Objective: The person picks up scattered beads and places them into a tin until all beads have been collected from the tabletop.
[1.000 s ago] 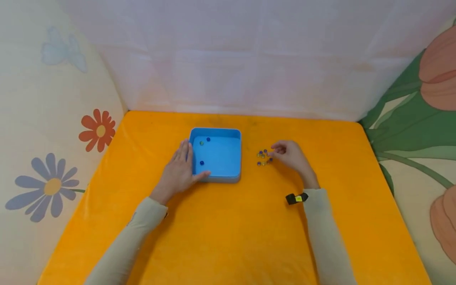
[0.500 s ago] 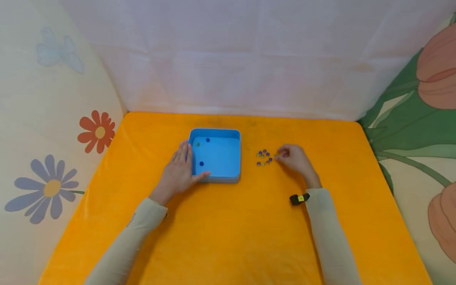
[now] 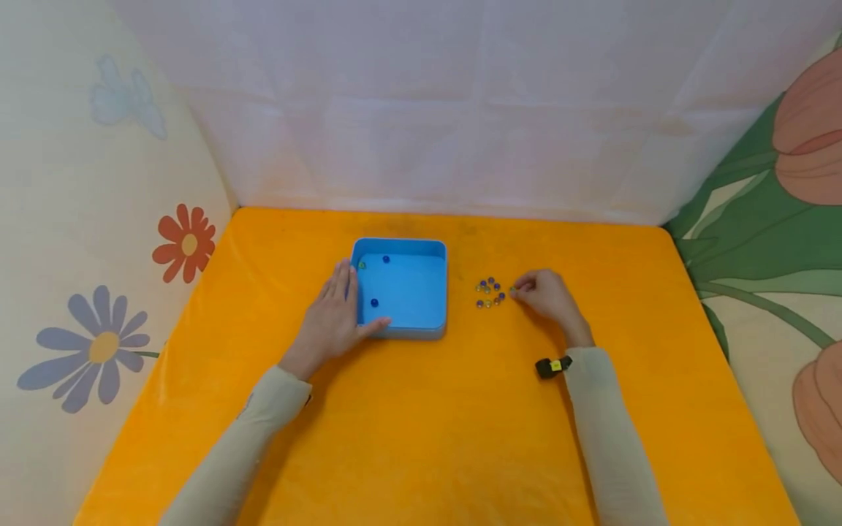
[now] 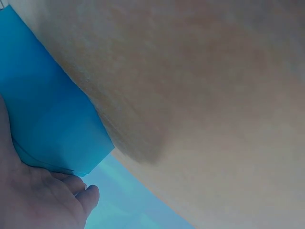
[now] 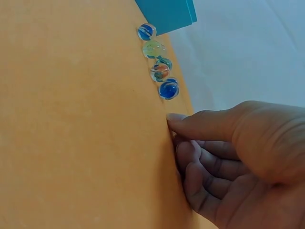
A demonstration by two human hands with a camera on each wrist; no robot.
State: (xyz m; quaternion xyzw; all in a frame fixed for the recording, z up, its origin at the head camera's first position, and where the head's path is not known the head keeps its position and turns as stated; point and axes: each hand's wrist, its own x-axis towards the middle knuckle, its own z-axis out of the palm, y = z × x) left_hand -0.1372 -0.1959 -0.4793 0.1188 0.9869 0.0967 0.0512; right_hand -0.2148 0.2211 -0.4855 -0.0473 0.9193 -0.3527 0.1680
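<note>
My left hand (image 3: 331, 314) lies along the left side of a blue square box (image 3: 434, 333), its fingers straight against the outer wall and its thumb over the front rim. Inside are two dark blue marbles (image 3: 374, 302) and a green one (image 3: 362, 265) by the left wall. On the right, my right hand (image 3: 544, 294) is low at the tabletop, pinching a small greenish marble (image 3: 512, 289) with thumb and index finger; the fingers hide most of it in the right wrist view. Several glass marbles (image 5: 168, 89), blue, yellow-green and orange, lie just left of these fingertips.
The table wears an orange cloth (image 3: 421, 424). A white curtain (image 3: 421, 109) hangs behind it, and flower-printed panels (image 3: 776, 292) stand on both sides. The box stands left of the loose marbles.
My right hand has drawn slightly right, away from the loose marbles, and its thumb and index finger have closed on one. The green marble in the box has rolled left. My left hand stays put.
</note>
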